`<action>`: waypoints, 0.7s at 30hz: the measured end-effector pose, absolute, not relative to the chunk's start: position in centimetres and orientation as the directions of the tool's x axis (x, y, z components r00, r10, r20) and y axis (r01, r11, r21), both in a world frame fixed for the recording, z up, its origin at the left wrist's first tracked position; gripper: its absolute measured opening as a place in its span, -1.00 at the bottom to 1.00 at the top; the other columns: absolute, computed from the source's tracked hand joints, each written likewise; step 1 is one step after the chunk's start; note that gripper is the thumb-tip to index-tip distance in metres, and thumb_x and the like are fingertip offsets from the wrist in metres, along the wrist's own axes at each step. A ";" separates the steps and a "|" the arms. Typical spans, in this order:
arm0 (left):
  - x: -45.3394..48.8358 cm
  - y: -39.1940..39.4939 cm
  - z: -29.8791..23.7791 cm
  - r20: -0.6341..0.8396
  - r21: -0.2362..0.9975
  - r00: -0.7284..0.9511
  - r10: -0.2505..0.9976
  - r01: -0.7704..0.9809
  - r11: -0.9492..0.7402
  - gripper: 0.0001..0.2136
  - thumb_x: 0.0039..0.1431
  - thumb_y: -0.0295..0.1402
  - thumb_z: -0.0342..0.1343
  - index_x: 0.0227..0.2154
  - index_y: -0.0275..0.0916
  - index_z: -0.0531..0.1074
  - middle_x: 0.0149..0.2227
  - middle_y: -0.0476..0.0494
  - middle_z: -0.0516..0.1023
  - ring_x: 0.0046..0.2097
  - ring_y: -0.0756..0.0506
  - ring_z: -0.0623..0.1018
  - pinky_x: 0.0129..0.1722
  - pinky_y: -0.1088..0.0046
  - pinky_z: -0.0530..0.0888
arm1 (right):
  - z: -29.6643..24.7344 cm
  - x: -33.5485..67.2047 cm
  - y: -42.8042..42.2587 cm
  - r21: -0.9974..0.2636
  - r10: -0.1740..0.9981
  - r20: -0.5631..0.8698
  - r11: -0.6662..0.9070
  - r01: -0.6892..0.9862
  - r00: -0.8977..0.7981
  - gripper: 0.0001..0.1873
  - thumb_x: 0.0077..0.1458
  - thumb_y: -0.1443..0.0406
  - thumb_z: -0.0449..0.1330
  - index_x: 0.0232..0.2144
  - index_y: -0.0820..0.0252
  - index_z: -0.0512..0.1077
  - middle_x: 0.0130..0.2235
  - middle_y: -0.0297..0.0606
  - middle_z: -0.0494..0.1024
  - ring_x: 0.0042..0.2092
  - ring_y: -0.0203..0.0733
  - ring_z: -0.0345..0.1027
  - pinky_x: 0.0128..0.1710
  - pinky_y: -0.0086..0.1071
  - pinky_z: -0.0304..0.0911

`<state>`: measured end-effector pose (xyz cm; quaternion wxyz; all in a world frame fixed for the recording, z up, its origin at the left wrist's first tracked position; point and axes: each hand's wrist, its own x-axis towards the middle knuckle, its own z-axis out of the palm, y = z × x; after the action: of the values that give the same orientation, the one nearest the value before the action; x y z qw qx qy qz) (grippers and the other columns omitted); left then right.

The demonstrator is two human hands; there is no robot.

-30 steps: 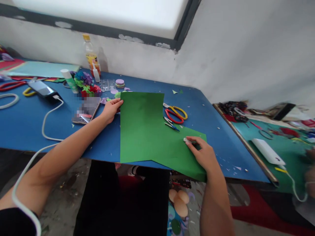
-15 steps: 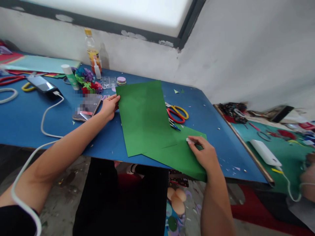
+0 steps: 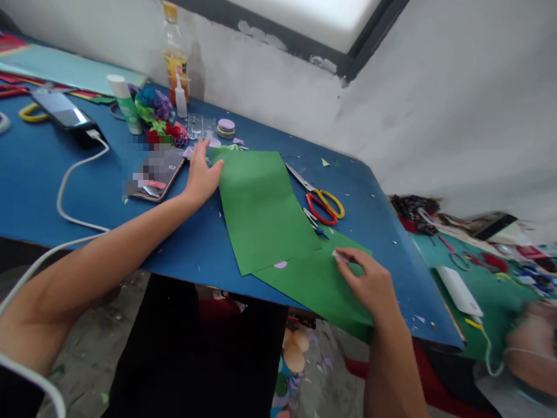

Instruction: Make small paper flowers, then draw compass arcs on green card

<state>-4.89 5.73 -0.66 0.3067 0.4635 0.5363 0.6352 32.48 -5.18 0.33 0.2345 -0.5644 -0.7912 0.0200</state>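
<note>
Two green paper sheets overlap on the blue table: an upper green sheet [image 3: 261,203] on the left, and a lower green sheet [image 3: 313,284] on the right, reaching the front edge. My left hand [image 3: 202,177] is at the upper sheet's far left corner, thumb and fingers apart, holding nothing. Between the thumb and fingers of my right hand [image 3: 365,278] is a small white piece [image 3: 337,255], just above the lower sheet; its kind is unclear. A purple paper disc [image 3: 281,265] lies on the lower sheet. Red-and-yellow-handled scissors [image 3: 319,197] and a blue-tipped compass-like tool [image 3: 317,223] lie right of the sheets.
Left of the sheets lie a phone [image 3: 159,174], a cabled device [image 3: 67,116], a glue stick [image 3: 125,104], a bottle [image 3: 175,58] and a small white squeeze bottle [image 3: 180,98]. A white cable [image 3: 63,191] crosses my left arm. Another person's arm [image 3: 533,337] is at the green table, right.
My left hand has let go of the upper sheet, which now lies flatter. The purple disc and the scissors' blades have come into sight. My right hand keeps its pinch. The view has shifted.
</note>
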 end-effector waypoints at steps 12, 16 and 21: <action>-0.5 0.6 -1.2 0.234 0.463 0.621 0.748 0.605 -0.648 -0.36 0.08 0.05 0.08 0.15 -0.23 0.29 0.30 -0.25 0.16 0.34 -0.27 0.09 0.30 0.09 -0.12 | 1.9 23.7 1.6 -0.270 0.484 0.283 0.869 0.415 -0.828 -0.84 0.15 0.39 0.12 -0.27 0.14 0.49 -0.25 -0.23 0.62 -0.21 -0.22 0.51 -0.19 -0.32 0.44; -0.3 0.5 -2.6 0.061 0.428 0.663 0.746 0.658 -0.620 -0.08 -0.02 0.23 0.01 0.28 -0.33 0.07 0.35 -0.35 -0.06 0.37 -0.31 -0.06 0.29 0.03 -0.25 | 0.5 22.7 2.9 -0.327 0.426 0.339 0.889 0.320 -0.839 -0.86 0.10 0.42 0.17 -0.28 0.17 0.50 -0.28 -0.19 0.62 -0.26 -0.23 0.50 -0.24 -0.33 0.44; -0.2 0.4 -3.2 0.051 0.425 0.662 0.748 0.663 -0.616 -0.04 -0.05 0.27 -0.02 0.30 -0.30 0.02 0.35 -0.30 -0.11 0.37 -0.29 -0.07 0.30 0.07 -0.33 | -0.5 23.2 2.2 -0.417 0.377 0.339 0.882 0.222 -0.862 -0.86 0.09 0.43 0.21 -0.26 0.19 0.48 -0.28 -0.18 0.61 -0.32 -0.26 0.48 -0.29 -0.34 0.43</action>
<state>-0.15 0.40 -3.16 0.1883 0.8920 0.3954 0.1122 23.23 2.21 -0.54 0.2098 -0.1581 -0.9470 0.1850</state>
